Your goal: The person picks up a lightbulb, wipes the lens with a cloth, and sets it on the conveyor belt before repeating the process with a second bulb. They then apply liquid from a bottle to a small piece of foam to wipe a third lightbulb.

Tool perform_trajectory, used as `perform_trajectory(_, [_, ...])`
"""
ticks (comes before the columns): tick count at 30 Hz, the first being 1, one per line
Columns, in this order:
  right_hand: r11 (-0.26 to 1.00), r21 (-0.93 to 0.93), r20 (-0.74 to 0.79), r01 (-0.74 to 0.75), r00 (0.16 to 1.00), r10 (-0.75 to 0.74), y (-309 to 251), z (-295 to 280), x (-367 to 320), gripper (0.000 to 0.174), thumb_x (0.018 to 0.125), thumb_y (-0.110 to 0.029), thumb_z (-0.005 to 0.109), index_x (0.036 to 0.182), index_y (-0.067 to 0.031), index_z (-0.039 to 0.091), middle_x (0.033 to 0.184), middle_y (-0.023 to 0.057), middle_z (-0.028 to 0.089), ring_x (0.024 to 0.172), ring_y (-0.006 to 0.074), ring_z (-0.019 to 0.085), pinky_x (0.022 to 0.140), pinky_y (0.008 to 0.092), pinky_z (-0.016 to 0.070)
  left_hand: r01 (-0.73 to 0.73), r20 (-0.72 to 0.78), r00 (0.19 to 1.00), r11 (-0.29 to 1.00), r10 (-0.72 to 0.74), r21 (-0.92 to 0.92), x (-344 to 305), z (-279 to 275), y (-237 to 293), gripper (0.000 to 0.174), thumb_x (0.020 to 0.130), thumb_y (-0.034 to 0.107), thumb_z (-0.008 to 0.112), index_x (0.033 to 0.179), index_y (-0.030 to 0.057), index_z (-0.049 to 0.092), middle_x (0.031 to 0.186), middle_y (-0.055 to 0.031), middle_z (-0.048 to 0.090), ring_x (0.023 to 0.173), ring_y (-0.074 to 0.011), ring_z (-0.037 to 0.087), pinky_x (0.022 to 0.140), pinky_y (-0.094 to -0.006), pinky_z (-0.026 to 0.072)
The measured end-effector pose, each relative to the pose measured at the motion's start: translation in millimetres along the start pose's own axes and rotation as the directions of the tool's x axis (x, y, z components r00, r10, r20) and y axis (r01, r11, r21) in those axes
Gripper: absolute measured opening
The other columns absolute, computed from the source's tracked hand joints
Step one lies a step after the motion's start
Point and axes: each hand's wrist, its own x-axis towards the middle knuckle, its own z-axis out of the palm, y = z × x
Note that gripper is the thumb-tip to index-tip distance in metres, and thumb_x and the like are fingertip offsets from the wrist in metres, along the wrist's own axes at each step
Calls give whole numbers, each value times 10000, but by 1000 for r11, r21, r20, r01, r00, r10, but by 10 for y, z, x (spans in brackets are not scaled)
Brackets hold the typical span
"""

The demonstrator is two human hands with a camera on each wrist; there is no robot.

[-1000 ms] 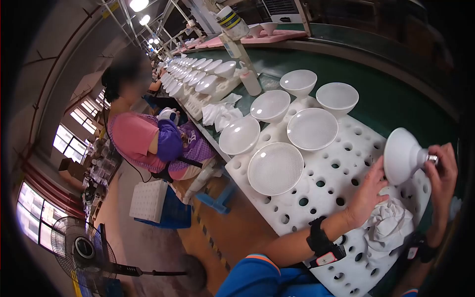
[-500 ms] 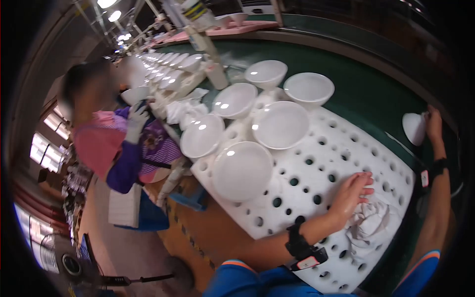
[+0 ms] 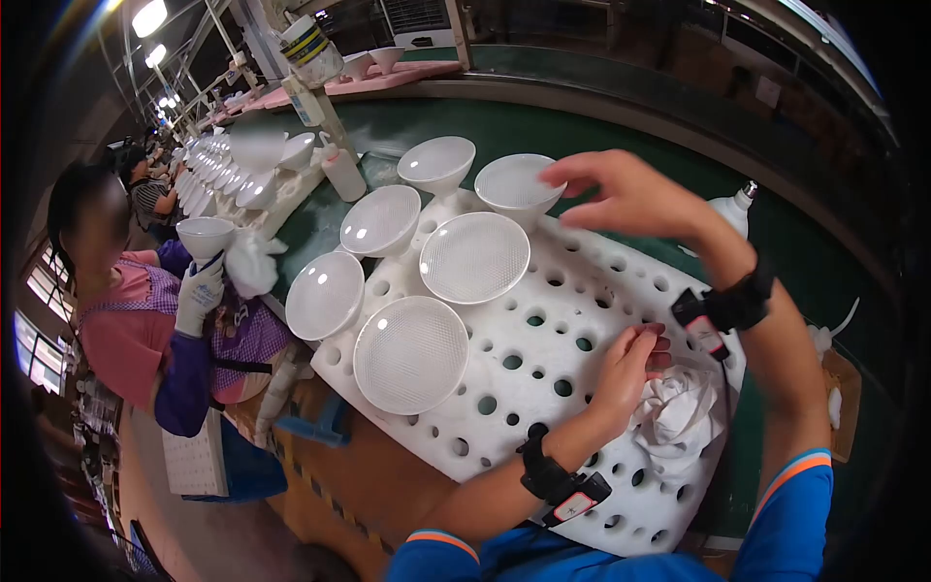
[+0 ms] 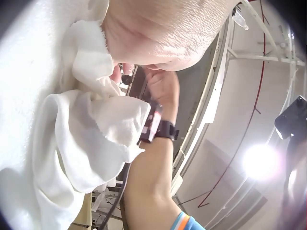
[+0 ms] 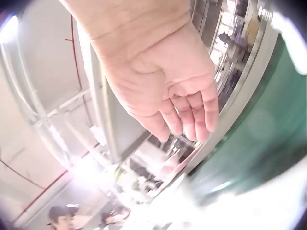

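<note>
My right hand [image 3: 635, 194] reaches over the far side of the white foam tray [image 3: 606, 272], its fingers spread and nothing in them. Its fingertips overlap the rim of a white lamp bulb [image 3: 514, 184] in the head view. In the right wrist view the right palm [image 5: 187, 62] shows bare. My left hand [image 3: 626, 378] lies low over the tray beside a crumpled white cloth [image 3: 679, 412], fingers loosely bent and holding nothing. Several more white bulbs, such as a near one [image 3: 411, 355], sit lens up in the tray's left half.
A single bulb [image 3: 729, 211] stands screw base up on the green belt [image 3: 795, 252], partly behind my right arm. A bottle [image 3: 342, 173] is beside the post. At left, a gloved person holds a bulb [image 3: 205, 236]. A small box [image 3: 842, 412] lies at right.
My right hand has carried a bulb from above the tray to the green belt, let go of it and swung back left over the tray. The left hand has left the bulb and lowered by the cloth.
</note>
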Motion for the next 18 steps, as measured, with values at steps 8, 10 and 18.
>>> perform_trajectory(8, [914,-403,369,-40,907,202,-409,1032,777,1031,485,-418,865,1397,-229,422,1427,159,375,1321,386,325,1022,514,338,281,203,958,796,-202,-537,94,-473,-317,343,989,285,423,1263,84,469,1182,-83,554,1070,-190,528,936,-354,435])
perform_trajectory(10, [936,-323,336,-139,908,251,-415,1093,815,942,467,-387,870,1329,-238,519,1366,159,438,1280,377,370,974,503,380,285,354,930,804,-100,-522,191,-635,-394,383,992,301,419,1300,73,438,1265,-95,511,1152,-198,488,995,-367,401])
perform_trajectory(18, [898,-409,198,-160,945,259,-688,746,529,1010,488,-397,802,1408,-271,406,1334,175,399,1219,405,374,926,515,375,-101,263,957,990,125,-101,196,-514,-269,437,984,365,392,1318,85,422,1322,-84,488,1178,-209,496,996,-390,408])
